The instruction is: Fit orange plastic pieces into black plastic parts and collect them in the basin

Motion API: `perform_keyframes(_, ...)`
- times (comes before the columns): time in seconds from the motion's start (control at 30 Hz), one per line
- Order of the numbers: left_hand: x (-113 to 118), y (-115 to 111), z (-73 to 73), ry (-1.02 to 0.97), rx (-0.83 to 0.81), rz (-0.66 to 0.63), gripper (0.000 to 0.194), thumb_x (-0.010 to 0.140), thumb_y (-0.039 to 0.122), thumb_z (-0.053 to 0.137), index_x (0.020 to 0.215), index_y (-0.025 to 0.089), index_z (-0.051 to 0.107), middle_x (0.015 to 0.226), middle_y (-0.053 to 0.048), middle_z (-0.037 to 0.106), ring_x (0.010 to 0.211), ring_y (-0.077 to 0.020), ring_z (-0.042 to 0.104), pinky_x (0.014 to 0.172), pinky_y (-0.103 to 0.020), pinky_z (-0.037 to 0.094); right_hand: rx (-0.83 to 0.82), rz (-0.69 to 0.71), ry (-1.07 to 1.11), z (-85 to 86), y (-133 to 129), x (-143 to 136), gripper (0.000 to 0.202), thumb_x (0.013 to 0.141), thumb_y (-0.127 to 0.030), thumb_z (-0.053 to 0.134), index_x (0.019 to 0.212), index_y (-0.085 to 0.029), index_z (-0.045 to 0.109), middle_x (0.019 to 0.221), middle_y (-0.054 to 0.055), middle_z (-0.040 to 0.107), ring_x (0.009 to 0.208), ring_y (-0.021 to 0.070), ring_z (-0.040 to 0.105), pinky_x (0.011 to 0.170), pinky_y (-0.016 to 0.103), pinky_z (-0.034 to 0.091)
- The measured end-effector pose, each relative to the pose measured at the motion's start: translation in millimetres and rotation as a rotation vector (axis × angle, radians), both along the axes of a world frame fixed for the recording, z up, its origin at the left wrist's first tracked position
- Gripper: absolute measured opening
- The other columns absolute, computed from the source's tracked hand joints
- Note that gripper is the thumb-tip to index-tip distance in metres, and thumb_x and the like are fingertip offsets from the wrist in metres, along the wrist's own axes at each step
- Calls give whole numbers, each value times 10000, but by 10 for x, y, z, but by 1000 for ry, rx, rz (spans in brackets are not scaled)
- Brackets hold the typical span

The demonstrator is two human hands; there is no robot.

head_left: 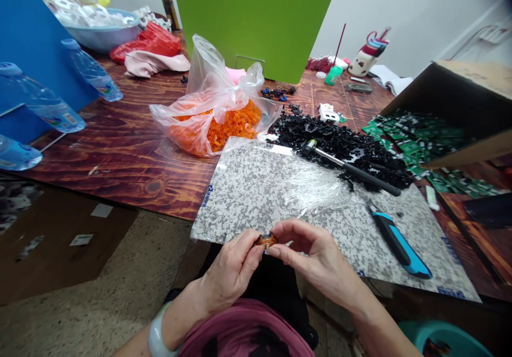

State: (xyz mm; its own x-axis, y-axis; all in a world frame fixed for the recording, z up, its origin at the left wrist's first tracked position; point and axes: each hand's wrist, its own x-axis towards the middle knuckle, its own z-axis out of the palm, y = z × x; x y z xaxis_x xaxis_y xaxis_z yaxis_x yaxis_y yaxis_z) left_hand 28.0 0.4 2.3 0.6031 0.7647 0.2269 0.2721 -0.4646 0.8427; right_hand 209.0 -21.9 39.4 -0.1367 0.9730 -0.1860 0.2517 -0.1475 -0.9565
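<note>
A small black-and-orange plastic part is pinched between my two hands, just in front of the near edge of the speckled grey board. My left hand grips its left end with thumb and forefinger. On its right end, my right hand closes thumb and fingertips. The fingers cover much of the part. Beyond my hands lie a pile of thin clear strips, a small hammer with a black handle, and a heap of black plastic pieces. A blue-and-black cutter-like tool rests at the right.
A clear bag of orange pieces stands behind the board. Green circuit boards spill from a cardboard box at the right. Plastic bottles are at the left. A teal tub sits low at the right.
</note>
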Motion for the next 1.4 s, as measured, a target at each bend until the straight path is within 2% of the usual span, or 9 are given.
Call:
perform_keyframes(0.27,-6,16,3,2,29,-54,155,945,137,333,870,184,459,718,19,472,631,-123,466,572,-215,375,15,9,36,-73,6,1,181,803,-347,667,879,-184,648,781,5,638,704,107,593,556,189,461)
perform_keyframes(0.67,-28,53,57,30,-53,-109,177,957,172,315,861,187,462,714,13,479,647,-132,469,584,-230,382,10,32,15,-26,3,-10,164,819,-343,647,876,-189,638,785,2,635,712,110,590,578,197,454)
perform_keyframes(0.93,-28,44,67,61,-60,-133,193,966,187,286,866,195,450,746,-5,499,690,-145,478,620,-243,403,-9,19,28,-53,-13,4,199,806,-366,658,874,-180,643,792,16,643,712,123,589,605,218,467)
perform_keyframes(1.4,-61,34,80,39,-51,-176,193,965,172,294,888,181,470,765,-15,523,706,-146,495,627,-236,414,-15,70,-18,11,-38,-7,185,834,-365,622,876,-186,627,807,19,639,735,138,593,663,244,484)
